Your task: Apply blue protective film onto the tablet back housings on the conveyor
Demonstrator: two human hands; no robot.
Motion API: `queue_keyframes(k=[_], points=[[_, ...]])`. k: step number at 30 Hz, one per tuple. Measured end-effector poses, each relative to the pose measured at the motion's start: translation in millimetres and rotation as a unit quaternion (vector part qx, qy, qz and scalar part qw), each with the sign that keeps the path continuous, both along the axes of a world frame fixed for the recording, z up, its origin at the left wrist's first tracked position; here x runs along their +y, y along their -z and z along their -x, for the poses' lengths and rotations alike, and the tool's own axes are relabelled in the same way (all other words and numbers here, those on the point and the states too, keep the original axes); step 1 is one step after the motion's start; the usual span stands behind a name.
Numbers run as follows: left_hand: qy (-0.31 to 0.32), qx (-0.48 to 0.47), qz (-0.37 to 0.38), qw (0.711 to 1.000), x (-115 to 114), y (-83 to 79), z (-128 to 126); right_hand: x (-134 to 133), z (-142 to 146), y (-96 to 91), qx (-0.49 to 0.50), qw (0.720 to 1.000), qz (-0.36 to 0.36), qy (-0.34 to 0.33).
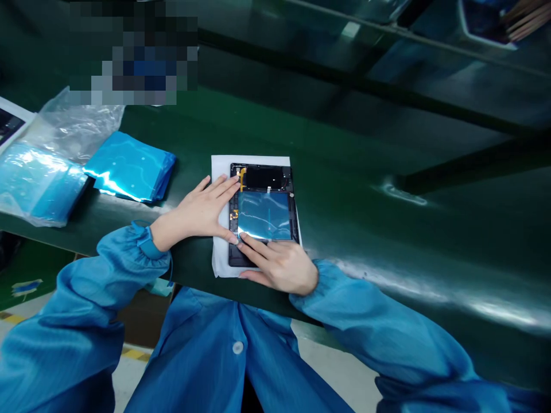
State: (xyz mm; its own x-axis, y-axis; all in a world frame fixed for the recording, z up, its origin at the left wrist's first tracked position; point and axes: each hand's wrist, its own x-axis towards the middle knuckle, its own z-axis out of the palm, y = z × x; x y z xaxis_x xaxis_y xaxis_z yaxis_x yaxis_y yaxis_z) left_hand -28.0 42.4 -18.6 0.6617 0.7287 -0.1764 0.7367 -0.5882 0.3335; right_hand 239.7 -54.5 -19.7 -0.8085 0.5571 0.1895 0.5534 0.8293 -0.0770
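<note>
An opened tablet (294, 218) with its inner parts showing lies on a white foam sheet (220, 261) on the bench in front of me. Blue glossy film (270, 213) covers the middle of its inside, above the lower edge. My left hand (205, 207) rests flat with spread fingers along the tablet's left edge, its thumb near the film's lower left corner. From the lower right, my right hand (282, 265) reaches over the tablet, its index fingertip touching that same corner. The other right fingers are partly curled, and nothing shows gripped in them.
To the left lies a stack of blue film sheets (131, 166), beside a clear plastic bag (38, 180) with more blue sheets. A white-edged item (17, 115) sits at the far left. Beyond the green bench (353, 229), another person's hand (527, 23) shows at upper right.
</note>
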Motion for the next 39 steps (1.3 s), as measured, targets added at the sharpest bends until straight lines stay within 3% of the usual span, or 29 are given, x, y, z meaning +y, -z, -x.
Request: queue_keyframes(k=[5, 10, 14, 17, 22, 28, 30, 35, 37, 39], points=[[0.004, -0.019, -0.008, 1.0, 2, 4.8, 2, 20, -45, -4.9, 0.043, 0.996, -0.026, 0.067], [0.005, -0.015, -0.007, 1.0, 1, 6.1, 3, 65, -81, 3.8, 0.005, 1.0, 0.022, 0.0], [-0.004, -0.016, -0.017, 1.0, 0, 6.7, 3, 98, -83, 10.2, 0.004, 0.997, 0.075, 0.019], [-0.012, -0.021, -0.021, 0.999, -1, 7.7, 3, 91, -84, 12.9, 0.031, 0.996, 0.084, 0.021], [0.0, -0.015, -0.014, 1.0, -1, 6.7, 6, 66, -93, 16.7, 0.035, 0.996, 0.048, -0.061], [0.002, 0.019, -0.008, 1.0, 0, -0.3, 5, 101, -85, 21.6, 0.06, 0.996, 0.051, 0.037], [0.003, 0.024, -0.006, 1.0, 1, -0.8, 5, 94, -86, 21.6, 0.057, 0.996, 0.049, 0.042], [0.002, 0.024, -0.005, 1.0, 2, 0.4, 6, 44, -99, 20.6, 0.043, 0.998, 0.049, -0.023], [0.003, 0.031, 0.001, 1.0, 4, -0.8, 6, 42, -100, 20.8, 0.043, 0.998, 0.046, -0.032], [0.005, 0.039, 0.01, 0.999, 5, -2.7, 6, 56, -93, 20.7, 0.048, 0.998, 0.05, -0.013]])
